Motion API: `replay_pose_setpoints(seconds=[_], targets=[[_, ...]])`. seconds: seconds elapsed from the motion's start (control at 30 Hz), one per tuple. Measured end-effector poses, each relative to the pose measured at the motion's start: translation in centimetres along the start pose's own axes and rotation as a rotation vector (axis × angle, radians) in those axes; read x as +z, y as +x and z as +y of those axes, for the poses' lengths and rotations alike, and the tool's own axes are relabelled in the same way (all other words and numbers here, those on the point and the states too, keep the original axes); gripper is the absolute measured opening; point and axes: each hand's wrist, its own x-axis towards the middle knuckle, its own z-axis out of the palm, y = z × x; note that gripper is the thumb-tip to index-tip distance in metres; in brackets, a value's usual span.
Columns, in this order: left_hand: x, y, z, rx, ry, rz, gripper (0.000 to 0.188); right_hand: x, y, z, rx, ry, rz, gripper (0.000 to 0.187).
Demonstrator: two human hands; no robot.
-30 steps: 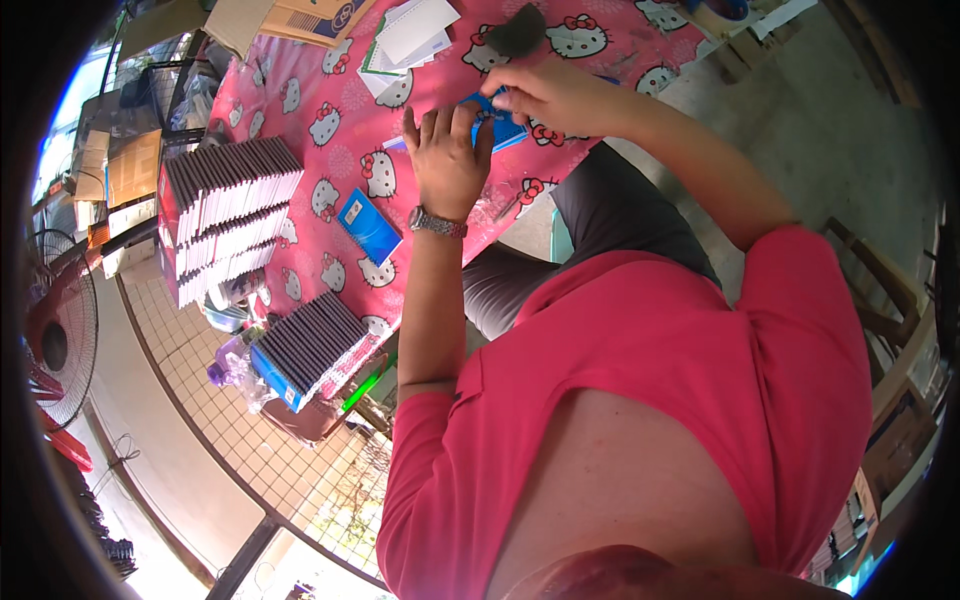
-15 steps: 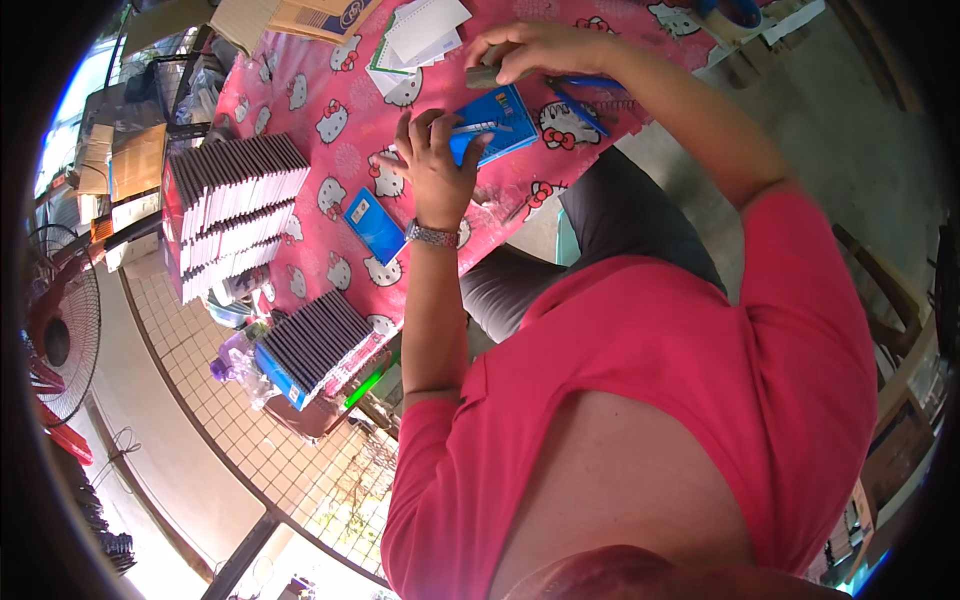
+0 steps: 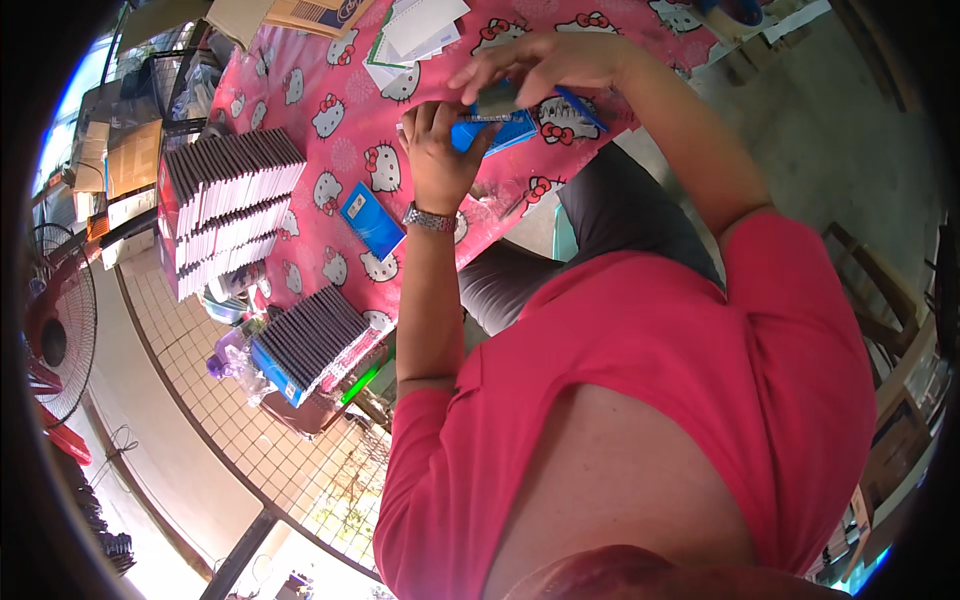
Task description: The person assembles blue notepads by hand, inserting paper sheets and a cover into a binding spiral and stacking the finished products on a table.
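Note:
My left hand (image 3: pixel 441 150), with a metal-banded watch at the wrist, bends over a blue notebook (image 3: pixel 515 133) on the table. Its fingers curl along the notebook's left side and the thumb presses on it; a thin silvery strip (image 3: pixel 492 118) runs across there, perhaps its coil. Above the notebook, my right hand (image 3: pixel 550 68) holds a dark greyish flat block (image 3: pixel 497 98) between thumb and fingers. The block's exact kind is unclear. Nearer my left forearm lies another blue notebook (image 3: pixel 372 222). A blue pen (image 3: pixel 581 108) rests to the right, beside a spiral binding.
The table's pink cartoon-print cover (image 3: pixel 330 75) bears a tall stack of spiral notebooks (image 3: pixel 230 210) at left and a smaller stack (image 3: pixel 310 340) at the near-left edge. Loose papers (image 3: pixel 415 40) and a cardboard box (image 3: pixel 315 14) lie at the back. A fan (image 3: pixel 60 335) stands far left.
My right hand has come down and nearer my left hand, bringing the greyish block over the notebook. My left hand's fingers have drawn closer together.

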Motion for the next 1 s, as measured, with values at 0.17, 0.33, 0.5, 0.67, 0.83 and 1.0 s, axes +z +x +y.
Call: replay_pose_setpoints(seconds=[0.17, 0.33, 0.5, 0.67, 0.83, 1.0], targets=[[-0.4, 0.4, 0.8, 0.011, 0.006, 0.013, 0.037, 0.0, 0.2, 0.9, -0.149, 0.235, -0.065, 0.051], [-0.4, 0.0, -0.3, -0.034, -0.069, 0.0, 0.039, -0.1, 1.0, 0.0, 0.034, -0.155, 0.041, 0.053], [-1.3, 0.4, -0.3, -0.066, -0.11, -0.011, 0.034, 0.2, 2.3, 0.1, 0.064, -0.05, 0.07, 0.056], [-2.1, 0.8, -1.8, -0.043, -0.084, -0.041, 0.031, -0.9, 3.7, 0.6, 0.178, -0.467, 0.068, 0.059], [-2.1, 1.1, -3.0, -0.166, -0.301, -0.09, 0.027, -1.0, 4.4, 0.6, 0.172, -0.178, 0.007, 0.059], [-2.0, 0.9, -4.2, -0.264, -0.475, -0.137, 0.026, -0.3, 4.4, 0.1, -0.074, 0.052, -0.07, 0.058]])
